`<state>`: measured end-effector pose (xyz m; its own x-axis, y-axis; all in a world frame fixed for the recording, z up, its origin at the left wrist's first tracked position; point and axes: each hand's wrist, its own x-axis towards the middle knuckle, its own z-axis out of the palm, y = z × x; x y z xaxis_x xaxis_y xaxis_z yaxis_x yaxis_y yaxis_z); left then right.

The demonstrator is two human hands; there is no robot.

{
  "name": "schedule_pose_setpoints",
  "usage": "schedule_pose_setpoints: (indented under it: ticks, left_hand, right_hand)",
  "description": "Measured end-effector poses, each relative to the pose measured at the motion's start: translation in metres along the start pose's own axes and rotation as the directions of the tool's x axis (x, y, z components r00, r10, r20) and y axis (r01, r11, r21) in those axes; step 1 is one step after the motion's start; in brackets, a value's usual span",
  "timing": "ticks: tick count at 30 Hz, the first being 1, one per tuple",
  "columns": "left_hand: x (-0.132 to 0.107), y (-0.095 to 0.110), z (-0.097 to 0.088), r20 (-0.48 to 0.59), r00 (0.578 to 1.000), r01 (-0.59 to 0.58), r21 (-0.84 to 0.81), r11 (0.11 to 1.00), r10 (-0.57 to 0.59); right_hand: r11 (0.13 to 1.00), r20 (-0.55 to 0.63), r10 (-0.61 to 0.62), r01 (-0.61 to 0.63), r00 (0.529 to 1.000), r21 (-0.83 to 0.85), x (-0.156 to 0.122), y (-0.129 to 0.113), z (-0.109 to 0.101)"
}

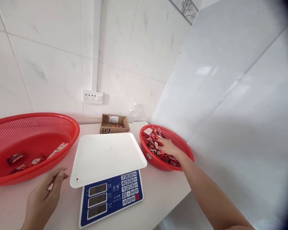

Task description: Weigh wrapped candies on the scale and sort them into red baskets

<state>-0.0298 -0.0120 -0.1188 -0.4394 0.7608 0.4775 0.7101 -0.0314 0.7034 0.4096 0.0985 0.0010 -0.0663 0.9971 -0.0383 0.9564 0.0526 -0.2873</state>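
Note:
My right hand [168, 147] reaches into a red plastic basket [182, 140] on the right. Its fingers close on some small red packets [159, 143] at the top of the heap, and the fingertips are partly lost among them. Near the left side of the scale, my left hand [46, 191] hangs above the table, thumb and fingers drawn together, with nothing visible in them. Between the hands stands a digital scale [115, 199] with a blue keypad panel and lit displays. Its white tray [108, 156] is bare except for a tiny red spot near the front left corner.
A larger red basket [73, 127] at left holds several red packets and a pale pink one. Behind the scale are a small cardboard box [115, 129] with packets inside and a clear plastic bottle [132, 114]. A wall socket [93, 97] sits above; tiled walls bound the white table [156, 191].

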Motion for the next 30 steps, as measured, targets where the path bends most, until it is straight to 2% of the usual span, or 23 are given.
schedule_pose_setpoints:
  ticks: [3, 6, 8, 11, 14, 16, 22, 27, 30]
  left_hand:
    - [0.003, 0.013, -0.006, 0.076, 0.996, 0.059, -0.038, 0.998, -0.056]
    - [0.004, 0.017, -0.007, 0.090, 0.993, 0.087, -0.064, 0.994, -0.081]
    - [0.004, 0.017, -0.007, 0.099, 0.992, 0.086, -0.083, 0.993, -0.077]
    - [0.001, 0.016, -0.007, 0.117, 0.991, 0.075, -0.109, 0.991, -0.062]
    - [0.000, 0.018, -0.007, 0.129, 0.990, 0.065, -0.127, 0.990, -0.048]
    - [0.000, 0.019, -0.007, 0.133, 0.991, 0.049, -0.149, 0.988, -0.029]
    - [-0.001, 0.021, -0.007, 0.130, 0.991, 0.052, -0.195, 0.979, -0.026]
    - [-0.002, 0.022, -0.007, 0.150, 0.989, 0.033, -0.206, 0.978, -0.002]
    - [-0.002, 0.022, -0.006, 0.150, 0.989, 0.027, -0.208, 0.978, 0.004]
  right_hand:
    - [0.999, -0.075, 0.008, -0.005, 0.997, 0.037, -0.006, -0.018, -0.012]
    - [0.986, -0.120, -0.106, 0.120, 0.987, 0.115, -0.008, -0.046, -0.010]
    - [0.959, -0.122, -0.216, 0.234, 0.969, 0.158, -0.008, -0.069, -0.001]
    - [0.912, -0.048, -0.343, 0.344, 0.938, 0.224, -0.004, -0.104, 0.019]
    - [0.859, 0.011, -0.427, 0.402, 0.904, 0.319, -0.001, -0.133, 0.037]
    - [0.837, 0.017, -0.442, 0.405, 0.897, 0.368, 0.001, -0.144, 0.044]
    - [0.802, 0.019, -0.444, 0.388, 0.896, 0.455, 0.001, -0.152, 0.047]
    - [0.770, 0.057, -0.392, 0.294, 0.918, 0.567, 0.001, -0.149, 0.050]
    - [0.721, 0.068, -0.405, 0.272, 0.912, 0.638, 0.004, -0.145, 0.051]
